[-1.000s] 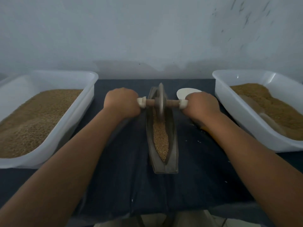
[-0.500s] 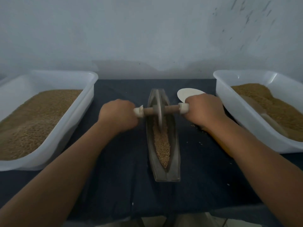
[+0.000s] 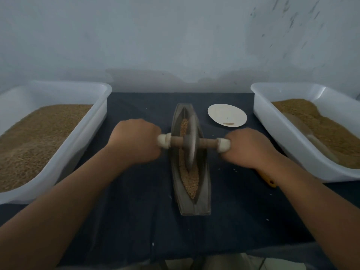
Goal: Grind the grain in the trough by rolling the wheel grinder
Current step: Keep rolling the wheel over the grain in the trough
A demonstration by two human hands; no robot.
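A narrow boat-shaped metal trough (image 3: 204, 191) lies lengthwise on the dark cloth, with brown grain (image 3: 191, 182) along its groove. The grey wheel grinder (image 3: 191, 143) stands upright in the groove around the trough's middle, its wooden axle crossing left to right. My left hand (image 3: 134, 141) grips the white left handle end and my right hand (image 3: 251, 148) grips the white right handle end, one fist on each side of the trough.
A white tub (image 3: 93, 121) of brown grain stands at the left, and another white tub (image 3: 272, 121) of grain with a scoop in it stands at the right. A small white dish (image 3: 227, 114) sits behind my right hand. A yellow object (image 3: 269, 182) peeks out under my right wrist.
Both hands have pulled the wheel grinder toward me, from the trough's far end to about its middle. Grain at the far end and the whole white dish now show.
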